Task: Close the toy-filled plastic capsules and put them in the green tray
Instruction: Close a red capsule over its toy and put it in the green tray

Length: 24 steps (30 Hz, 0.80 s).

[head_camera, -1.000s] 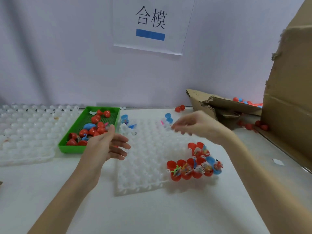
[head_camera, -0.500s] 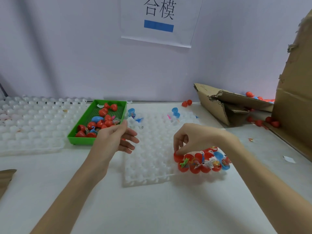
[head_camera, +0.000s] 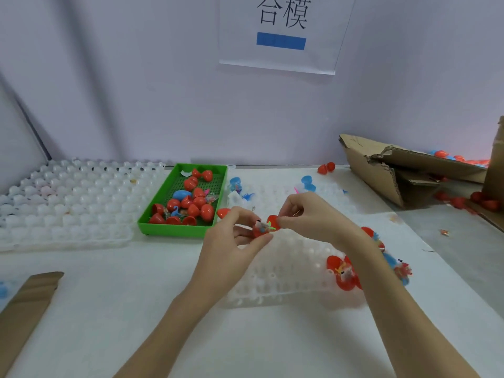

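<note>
**Both hands on 1 red capsule above the white mould tray**

The white desk (head_camera: 136,309) fills the lower frame, backed by a pale wall with a paper sign (head_camera: 281,34) at top centre. A torn brown cardboard box (head_camera: 395,170) lies at the right edge, with red and blue capsules spilling behind it. A large white dimpled plastic tray (head_camera: 68,203) sits at the left; a second white dimpled plastic tray (head_camera: 286,271) lies at centre, under the hands.

The green rectangular plastic tray (head_camera: 169,230) sits left of centre, between the 2 white trays, holding a heap of red capsules and 1 blue one. A cluster of open red and blue toy-filled capsules (head_camera: 343,271) rests on the right edge of the centre tray, partly hidden by the right forearm.

Just right of the green tray, the left hand (head_camera: 231,241) curls its grip round the toy-filled half of a red plastic capsule (head_camera: 261,229). The right hand (head_camera: 311,216) pinches the capsule's other red half, touching the first; the capsule is not fully closed. A strip of brown cardboard (head_camera: 27,304) lies at lower left.
</note>
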Motion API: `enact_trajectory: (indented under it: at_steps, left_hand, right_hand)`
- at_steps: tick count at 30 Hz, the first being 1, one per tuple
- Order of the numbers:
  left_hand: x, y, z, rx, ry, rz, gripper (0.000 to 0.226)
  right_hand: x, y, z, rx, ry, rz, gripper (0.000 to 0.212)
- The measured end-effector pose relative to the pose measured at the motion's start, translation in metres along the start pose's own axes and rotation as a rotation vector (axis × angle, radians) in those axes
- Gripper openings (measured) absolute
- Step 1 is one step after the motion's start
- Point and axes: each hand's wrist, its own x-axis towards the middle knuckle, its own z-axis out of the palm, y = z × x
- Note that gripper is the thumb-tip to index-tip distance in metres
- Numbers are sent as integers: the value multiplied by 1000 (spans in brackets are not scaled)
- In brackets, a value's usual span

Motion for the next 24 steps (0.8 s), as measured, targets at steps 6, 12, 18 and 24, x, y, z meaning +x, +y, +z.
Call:
enact_trajectory:
  at_steps: [6,12,18,24]
  left_hand:
    - [8,1,-12,-62,107,-73,16]
    - [10,-1,-19,-59,78,-72,16]
    - [7,-2,-16,126,48,24,18]
    - [10,3,-19,55,25,7,31]
  right_hand:
    - [-17,-9,20,370,183,-192,13]
    - [-26,-19,27,371,195,-377,15]
    - [-27,-19,40,265,235,-410,15]
    - [-26,-20,40,421,262,-357,17]
